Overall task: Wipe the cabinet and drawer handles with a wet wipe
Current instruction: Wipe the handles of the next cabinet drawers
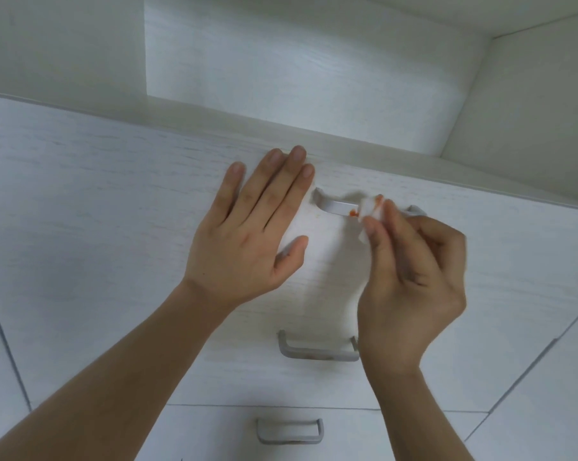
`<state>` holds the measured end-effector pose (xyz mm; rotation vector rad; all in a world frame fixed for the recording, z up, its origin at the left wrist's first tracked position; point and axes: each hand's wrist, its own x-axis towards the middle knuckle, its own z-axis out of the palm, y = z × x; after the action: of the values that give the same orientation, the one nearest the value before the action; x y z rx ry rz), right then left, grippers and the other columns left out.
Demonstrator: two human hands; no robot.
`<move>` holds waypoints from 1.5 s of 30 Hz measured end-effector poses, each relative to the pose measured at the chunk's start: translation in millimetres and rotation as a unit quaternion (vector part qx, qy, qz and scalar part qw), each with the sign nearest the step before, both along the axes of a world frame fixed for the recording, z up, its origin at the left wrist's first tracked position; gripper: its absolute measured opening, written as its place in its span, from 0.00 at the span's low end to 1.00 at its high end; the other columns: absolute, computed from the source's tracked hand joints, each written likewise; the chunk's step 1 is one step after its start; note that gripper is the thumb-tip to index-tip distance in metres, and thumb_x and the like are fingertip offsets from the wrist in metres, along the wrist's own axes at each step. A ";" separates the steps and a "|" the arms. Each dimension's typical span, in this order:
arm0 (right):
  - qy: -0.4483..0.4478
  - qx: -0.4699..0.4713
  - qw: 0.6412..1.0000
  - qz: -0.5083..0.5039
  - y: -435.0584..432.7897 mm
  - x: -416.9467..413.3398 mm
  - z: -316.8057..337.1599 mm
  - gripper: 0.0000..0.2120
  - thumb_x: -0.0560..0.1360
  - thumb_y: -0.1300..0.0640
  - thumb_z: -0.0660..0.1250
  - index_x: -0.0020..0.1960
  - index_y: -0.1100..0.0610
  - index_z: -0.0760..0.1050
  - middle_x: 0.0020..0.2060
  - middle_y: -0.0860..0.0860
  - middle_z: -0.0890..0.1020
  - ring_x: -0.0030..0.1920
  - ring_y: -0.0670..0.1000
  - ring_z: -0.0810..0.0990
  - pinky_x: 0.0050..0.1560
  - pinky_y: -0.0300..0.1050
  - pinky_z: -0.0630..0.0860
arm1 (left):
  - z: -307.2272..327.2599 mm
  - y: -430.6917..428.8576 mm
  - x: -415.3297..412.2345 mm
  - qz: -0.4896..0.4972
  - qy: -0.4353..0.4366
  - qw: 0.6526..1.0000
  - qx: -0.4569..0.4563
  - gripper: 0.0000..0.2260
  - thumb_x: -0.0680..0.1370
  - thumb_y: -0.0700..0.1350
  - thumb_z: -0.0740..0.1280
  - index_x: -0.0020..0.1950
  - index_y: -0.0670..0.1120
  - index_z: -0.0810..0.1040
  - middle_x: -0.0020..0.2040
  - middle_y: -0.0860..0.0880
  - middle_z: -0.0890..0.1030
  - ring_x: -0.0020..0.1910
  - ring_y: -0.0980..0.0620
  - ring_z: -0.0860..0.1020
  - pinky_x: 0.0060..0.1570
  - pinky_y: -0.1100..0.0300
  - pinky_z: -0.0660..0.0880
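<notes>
A grey metal handle [334, 206] sits on the top white drawer front [114, 201], with an orange-red smear near its middle. My right hand [410, 277] pinches a small white wet wipe [369, 211], stained orange, against that handle. My left hand [247, 234] lies flat with straight fingers on the drawer front just left of the handle. Below are a second handle [314, 351], partly hidden by my right wrist, and a third handle [289, 430].
An open white shelf recess [314, 68] lies above the drawers. White cabinet panels [546, 377] flank the drawer stack on the right and left.
</notes>
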<state>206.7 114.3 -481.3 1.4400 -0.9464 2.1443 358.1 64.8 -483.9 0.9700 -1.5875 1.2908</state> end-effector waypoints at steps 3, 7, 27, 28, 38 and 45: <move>-0.076 0.008 0.997 0.027 0.2 -2.3 -0.7 0.14 0.73 0.64 0.70 0.57 0.59 0.76 0.44 0.43 0.71 0.43 0.36 0.73 0.49 0.29 0.71 | 0.4 0.8 2.3 -0.014 -0.004 1.000 0.001 0.28 0.78 0.52 0.58 0.75 0.41 0.60 0.75 0.44 0.60 0.74 0.47 0.59 0.73 0.48 0.54; 0.006 0.006 1.000 0.005 -2.2 9.2 -1.7 0.12 0.73 0.66 0.70 0.56 0.63 0.77 0.43 0.47 0.72 0.45 0.36 0.72 0.49 0.27 0.69 | -0.1 0.8 8.2 -0.004 -0.016 1.000 -0.001 0.28 0.78 0.52 0.58 0.76 0.42 0.60 0.75 0.45 0.60 0.74 0.48 0.59 0.73 0.47 0.54; 0.004 -0.014 1.000 -0.013 -5.2 15.0 -3.7 0.11 0.73 0.65 0.70 0.55 0.64 0.78 0.43 0.50 0.72 0.43 0.37 0.73 0.47 0.27 0.70 | -4.9 -2.2 8.4 0.001 -0.021 1.000 -0.007 0.29 0.78 0.53 0.57 0.76 0.41 0.59 0.75 0.44 0.61 0.74 0.47 0.59 0.72 0.45 0.56; 0.008 -0.016 1.000 -0.019 -5.1 15.5 -4.2 0.10 0.73 0.65 0.70 0.55 0.64 0.78 0.43 0.51 0.73 0.44 0.36 0.72 0.47 0.27 0.70 | -5.1 -2.4 8.2 0.001 -0.021 1.000 -0.008 0.29 0.78 0.53 0.57 0.76 0.41 0.59 0.75 0.44 0.61 0.74 0.47 0.60 0.72 0.45 0.56; -0.005 -0.014 1.000 0.006 -2.8 17.7 -8.0 0.11 0.73 0.65 0.70 0.55 0.63 0.77 0.43 0.47 0.73 0.44 0.36 0.73 0.47 0.28 0.71 | -5.5 -2.1 7.8 -0.004 -0.018 1.000 -0.007 0.29 0.78 0.53 0.57 0.76 0.41 0.60 0.75 0.44 0.61 0.74 0.47 0.60 0.72 0.44 0.56; 0.036 -0.024 0.999 -0.014 -4.5 23.4 -8.7 0.11 0.71 0.69 0.71 0.53 0.65 0.78 0.42 0.52 0.74 0.41 0.42 0.74 0.46 0.27 0.70 | -6.4 -1.5 8.8 -0.007 -0.019 1.000 -0.015 0.28 0.78 0.53 0.58 0.75 0.41 0.62 0.74 0.44 0.62 0.74 0.47 0.61 0.72 0.45 0.57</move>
<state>230.0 109.8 -489.9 1.4616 -0.8783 2.0660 366.9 63.2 -490.4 0.9193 -1.5957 1.3279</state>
